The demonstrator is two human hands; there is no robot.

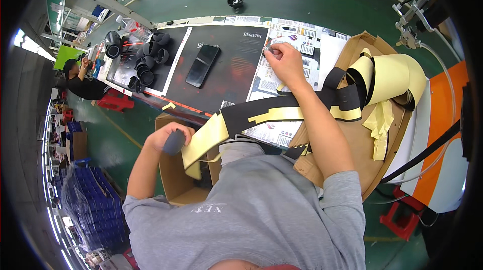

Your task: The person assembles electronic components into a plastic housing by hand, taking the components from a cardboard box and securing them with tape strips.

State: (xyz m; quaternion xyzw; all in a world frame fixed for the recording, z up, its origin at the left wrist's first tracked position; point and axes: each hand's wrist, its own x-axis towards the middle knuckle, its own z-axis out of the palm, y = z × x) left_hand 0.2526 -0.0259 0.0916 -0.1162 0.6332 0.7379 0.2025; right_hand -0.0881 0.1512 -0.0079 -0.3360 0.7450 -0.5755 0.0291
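My left hand (pixel 157 137) is at the table's near edge, its fingers closed around a dark grey rounded cup-like piece (pixel 174 142). Over the printed sheets, my right hand (pixel 288 63) pinches a small silvery thing (pixel 266 50), too small to name. Beneath my right forearm runs a long black strip (pixel 271 108) with yellow backing paper (pixel 207 138), partly peeled. Its near end hangs beside my left hand. The strip comes from a loose roll (pixel 390 80) in a cardboard tray (pixel 347 164) at my right.
A black phone (pixel 203 66) lies on a dark sheet (pixel 226 63). Several black cup-shaped parts (pixel 146 61) sit at the left, near a clear bottle (pixel 135 28). An open carton (pixel 178 189) stands below the table edge. A co-worker (pixel 85 86) is far left.
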